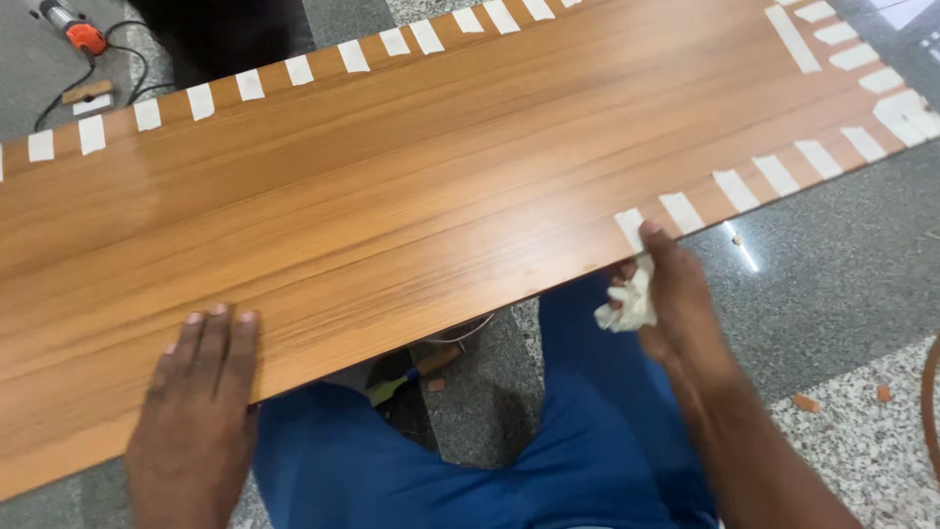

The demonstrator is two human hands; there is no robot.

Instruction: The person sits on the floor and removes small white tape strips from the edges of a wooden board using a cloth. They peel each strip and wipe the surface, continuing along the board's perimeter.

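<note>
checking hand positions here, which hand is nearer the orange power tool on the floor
Left. The left hand lies flat on the wooden board, below the orange power tool at the far left. The right hand, holding wadded tape, is farther right.

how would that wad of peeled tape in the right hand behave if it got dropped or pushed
The tape wad in the right hand looks crumpled and thin, so probably very light and squashy. Being adhesive strips like those along the board, it would likely cling rather than roll.
</note>
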